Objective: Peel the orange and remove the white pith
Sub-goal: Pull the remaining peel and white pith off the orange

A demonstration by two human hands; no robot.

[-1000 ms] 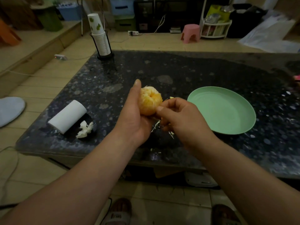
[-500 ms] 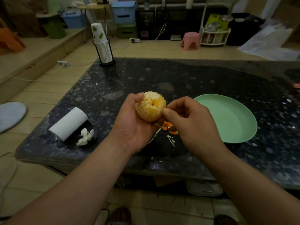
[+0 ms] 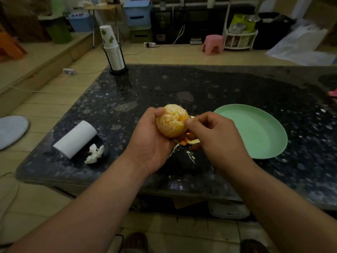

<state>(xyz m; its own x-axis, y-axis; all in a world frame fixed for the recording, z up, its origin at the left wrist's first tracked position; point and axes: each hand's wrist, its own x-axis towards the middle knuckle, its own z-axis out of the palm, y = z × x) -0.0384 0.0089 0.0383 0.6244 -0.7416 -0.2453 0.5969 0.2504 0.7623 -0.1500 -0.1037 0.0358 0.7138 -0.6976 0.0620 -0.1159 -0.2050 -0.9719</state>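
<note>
Head view: the left hand (image 3: 151, 143) cups the peeled orange (image 3: 172, 121) above the table (image 3: 182, 84), fingers curled round it, core facing up for access; the right hand (image 3: 215, 137) pinches pith (image 3: 185, 114) at its side, probably to strip it; peel scraps (image 3: 189, 142) lie beneath.

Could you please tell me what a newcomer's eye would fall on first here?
The peeled orange stands out, held centre-frame above the dark stone table by the left hand while the right hand pinches a pith strand at its side. Right of it lies an empty green plate; peel scraps lie beneath the hands.
</note>
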